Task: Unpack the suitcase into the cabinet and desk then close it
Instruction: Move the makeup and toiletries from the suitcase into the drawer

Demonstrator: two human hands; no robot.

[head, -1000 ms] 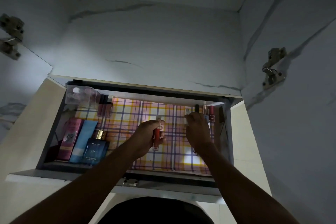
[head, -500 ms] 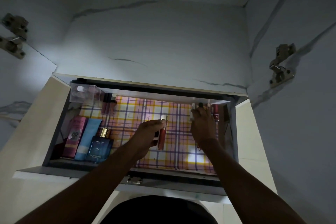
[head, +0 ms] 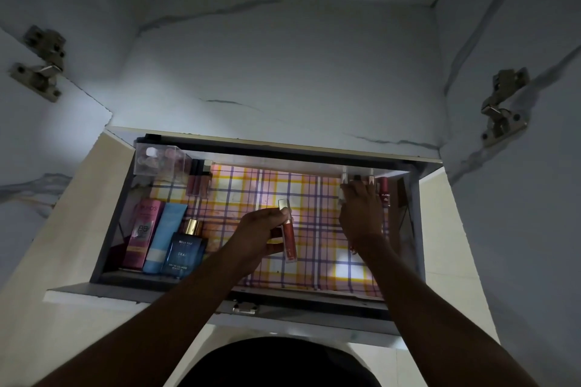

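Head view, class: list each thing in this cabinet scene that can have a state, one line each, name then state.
Cabinet doors: swung open.
Left hand: grips the red lip gloss tube.
Red lip gloss tube: held upright, off the shelf.
Right hand: fingers at the small tubes on the right; grip unclear.
Small tubes: standing upright.
Perfume bottle: upright, capped.
Blue tube: leaning beside the pink box.

Head camera – close, tilted down into the open drawer.
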